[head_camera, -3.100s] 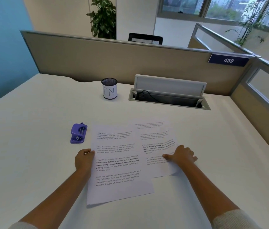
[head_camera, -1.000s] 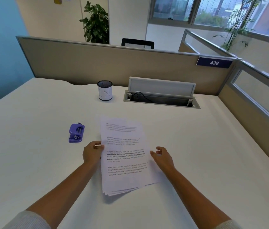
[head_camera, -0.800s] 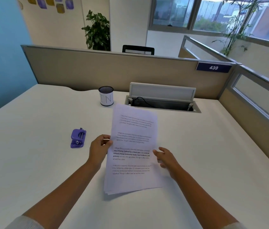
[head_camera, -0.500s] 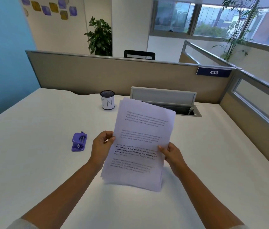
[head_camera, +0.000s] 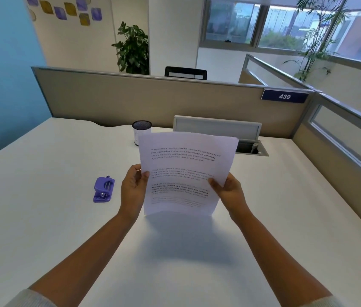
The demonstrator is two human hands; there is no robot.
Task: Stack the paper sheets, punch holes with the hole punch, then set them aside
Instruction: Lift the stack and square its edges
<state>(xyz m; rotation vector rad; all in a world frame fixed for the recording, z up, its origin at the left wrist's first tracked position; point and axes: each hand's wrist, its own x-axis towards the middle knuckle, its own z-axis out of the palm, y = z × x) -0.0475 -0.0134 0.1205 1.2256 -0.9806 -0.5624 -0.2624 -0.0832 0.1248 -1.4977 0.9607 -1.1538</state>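
Note:
A stack of printed paper sheets (head_camera: 186,171) stands nearly upright over the white desk (head_camera: 42,218), its bottom edge at or just above the desktop. My left hand (head_camera: 133,187) grips the stack's left edge, thumb on the front. My right hand (head_camera: 230,191) grips the right edge the same way. The purple hole punch (head_camera: 103,189) lies flat on the desk, a short way left of my left hand, untouched.
A mesh pen cup (head_camera: 141,131) stands behind the sheets, partly hidden by them. An open cable tray with a raised lid (head_camera: 217,128) sits at the back of the desk. Beige partition panels (head_camera: 153,100) close off the far and right sides.
The spread sheets were gathered into one pile on the desk. Both hands then gripped its sides and tilted it up from flat to nearly upright.

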